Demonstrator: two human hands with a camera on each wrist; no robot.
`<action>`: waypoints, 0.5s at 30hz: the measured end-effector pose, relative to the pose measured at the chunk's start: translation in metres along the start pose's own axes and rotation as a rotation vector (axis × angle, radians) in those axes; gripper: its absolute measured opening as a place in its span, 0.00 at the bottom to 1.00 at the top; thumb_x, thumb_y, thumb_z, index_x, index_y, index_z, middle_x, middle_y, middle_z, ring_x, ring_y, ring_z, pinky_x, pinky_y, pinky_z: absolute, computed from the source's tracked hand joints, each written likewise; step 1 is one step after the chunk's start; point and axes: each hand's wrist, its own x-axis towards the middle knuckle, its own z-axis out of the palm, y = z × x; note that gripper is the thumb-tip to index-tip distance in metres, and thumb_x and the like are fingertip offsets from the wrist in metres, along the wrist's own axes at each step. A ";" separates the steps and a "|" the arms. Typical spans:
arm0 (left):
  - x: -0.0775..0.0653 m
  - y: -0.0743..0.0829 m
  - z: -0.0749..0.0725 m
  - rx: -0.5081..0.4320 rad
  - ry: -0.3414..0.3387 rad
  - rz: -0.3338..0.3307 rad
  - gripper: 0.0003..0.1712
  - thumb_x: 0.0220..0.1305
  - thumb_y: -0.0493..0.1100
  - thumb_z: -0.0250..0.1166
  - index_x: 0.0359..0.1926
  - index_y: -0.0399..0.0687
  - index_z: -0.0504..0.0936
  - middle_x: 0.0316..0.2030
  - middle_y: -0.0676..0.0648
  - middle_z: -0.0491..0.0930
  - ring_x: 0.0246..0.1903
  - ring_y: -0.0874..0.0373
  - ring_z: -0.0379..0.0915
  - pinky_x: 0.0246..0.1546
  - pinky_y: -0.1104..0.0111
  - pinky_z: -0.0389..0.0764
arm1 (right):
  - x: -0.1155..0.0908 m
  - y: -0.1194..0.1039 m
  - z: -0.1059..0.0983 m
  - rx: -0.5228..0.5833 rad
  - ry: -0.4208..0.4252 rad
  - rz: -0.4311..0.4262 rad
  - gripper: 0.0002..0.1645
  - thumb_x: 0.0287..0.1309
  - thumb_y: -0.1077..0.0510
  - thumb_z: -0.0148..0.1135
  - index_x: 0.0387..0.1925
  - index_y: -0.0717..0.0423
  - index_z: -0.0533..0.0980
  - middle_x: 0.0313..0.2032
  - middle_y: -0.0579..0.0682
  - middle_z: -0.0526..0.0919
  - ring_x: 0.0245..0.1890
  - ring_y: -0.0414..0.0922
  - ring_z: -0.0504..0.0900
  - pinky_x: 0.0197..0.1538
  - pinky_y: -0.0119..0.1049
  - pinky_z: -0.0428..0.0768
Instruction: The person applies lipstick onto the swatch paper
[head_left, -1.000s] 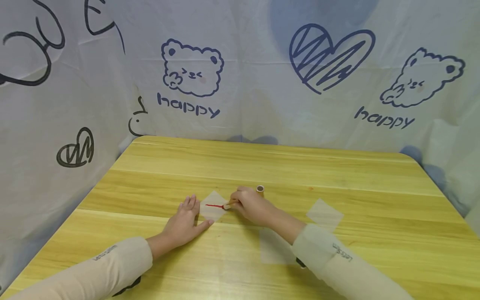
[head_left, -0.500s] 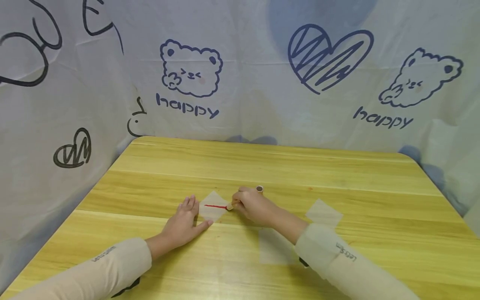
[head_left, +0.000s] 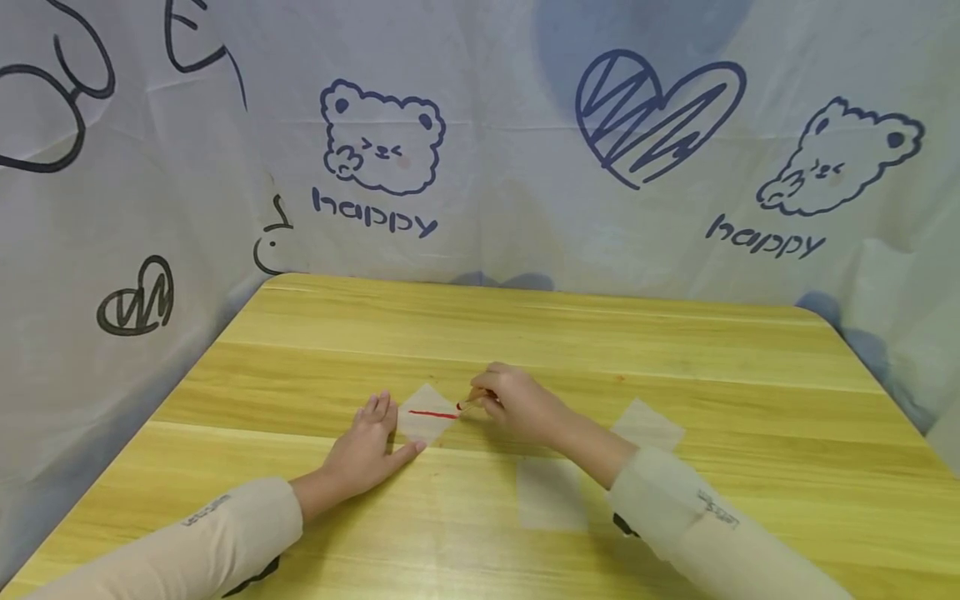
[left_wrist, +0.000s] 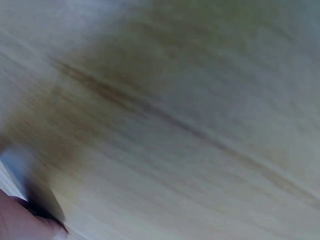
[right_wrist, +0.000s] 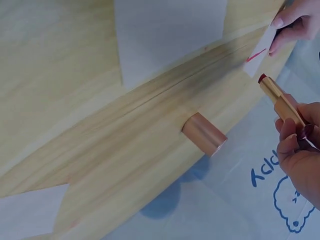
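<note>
A gold lipstick [right_wrist: 281, 104] with a red tip is held in the fingers of my right hand [head_left: 525, 408], its tip just off the right corner of a small white paper square [head_left: 426, 431]. Across that paper runs a thin red line [head_left: 433, 413]. My left hand [head_left: 366, 447] lies flat on the table with spread fingers, thumb and fingertips at the paper's left edges. In the right wrist view the lipstick's copper-coloured cap [right_wrist: 204, 134] stands on the table; in the head view my right hand hides it.
Two more white paper squares lie on the wooden table [head_left: 345, 333]: one nearer me [head_left: 551, 497], another farther right [head_left: 649, 427], partly behind my right forearm. White cloth [head_left: 510, 192] with drawn bears and hearts hangs around the table's back and sides.
The lipstick first drew the red line longer to the right. Then my right hand lifted away to the right with it, now covering the cap. My left hand stays in place.
</note>
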 end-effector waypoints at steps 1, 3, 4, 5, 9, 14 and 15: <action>0.000 0.000 0.000 0.000 0.001 0.001 0.43 0.63 0.57 0.57 0.61 0.20 0.62 0.65 0.25 0.55 0.66 0.33 0.49 0.65 0.46 0.58 | -0.001 0.001 -0.001 -0.003 0.007 0.004 0.05 0.57 0.69 0.57 0.34 0.65 0.79 0.29 0.54 0.80 0.25 0.38 0.69 0.26 0.22 0.69; 0.000 0.000 0.000 -0.004 0.004 0.002 0.43 0.63 0.57 0.57 0.60 0.20 0.62 0.64 0.25 0.55 0.66 0.33 0.48 0.65 0.46 0.57 | -0.004 0.002 -0.002 -0.008 0.023 0.003 0.06 0.57 0.68 0.58 0.35 0.66 0.79 0.30 0.55 0.80 0.25 0.39 0.69 0.25 0.22 0.69; 0.000 0.000 0.001 -0.009 0.003 0.000 0.43 0.63 0.57 0.57 0.60 0.20 0.62 0.65 0.25 0.55 0.67 0.33 0.48 0.65 0.46 0.57 | -0.006 0.002 -0.002 -0.010 0.032 0.002 0.06 0.57 0.68 0.59 0.35 0.66 0.79 0.30 0.55 0.80 0.25 0.39 0.69 0.25 0.22 0.69; 0.000 0.000 0.001 -0.014 0.005 0.001 0.43 0.63 0.57 0.57 0.60 0.20 0.62 0.65 0.25 0.55 0.67 0.33 0.48 0.65 0.45 0.57 | -0.007 0.003 -0.002 -0.012 0.038 0.003 0.06 0.57 0.67 0.59 0.35 0.66 0.79 0.30 0.55 0.80 0.25 0.39 0.70 0.25 0.21 0.70; -0.001 0.002 0.001 -0.042 0.009 -0.009 0.43 0.63 0.57 0.57 0.61 0.20 0.61 0.65 0.25 0.53 0.67 0.33 0.46 0.66 0.45 0.54 | -0.014 0.003 -0.004 0.012 0.066 0.022 0.08 0.57 0.67 0.59 0.38 0.67 0.79 0.32 0.56 0.81 0.27 0.40 0.73 0.27 0.22 0.72; -0.001 0.003 0.001 -0.071 0.020 -0.026 0.44 0.63 0.57 0.57 0.62 0.20 0.60 0.65 0.25 0.52 0.68 0.33 0.44 0.66 0.44 0.53 | -0.022 0.004 -0.008 0.050 0.092 0.039 0.09 0.57 0.66 0.59 0.39 0.67 0.79 0.34 0.56 0.81 0.27 0.40 0.72 0.27 0.23 0.73; -0.001 0.003 0.002 -0.075 0.022 -0.028 0.44 0.63 0.57 0.57 0.62 0.20 0.59 0.65 0.25 0.52 0.68 0.33 0.44 0.66 0.44 0.53 | -0.023 0.004 -0.009 0.053 0.096 0.041 0.09 0.58 0.66 0.59 0.39 0.67 0.79 0.34 0.56 0.81 0.27 0.39 0.72 0.27 0.23 0.72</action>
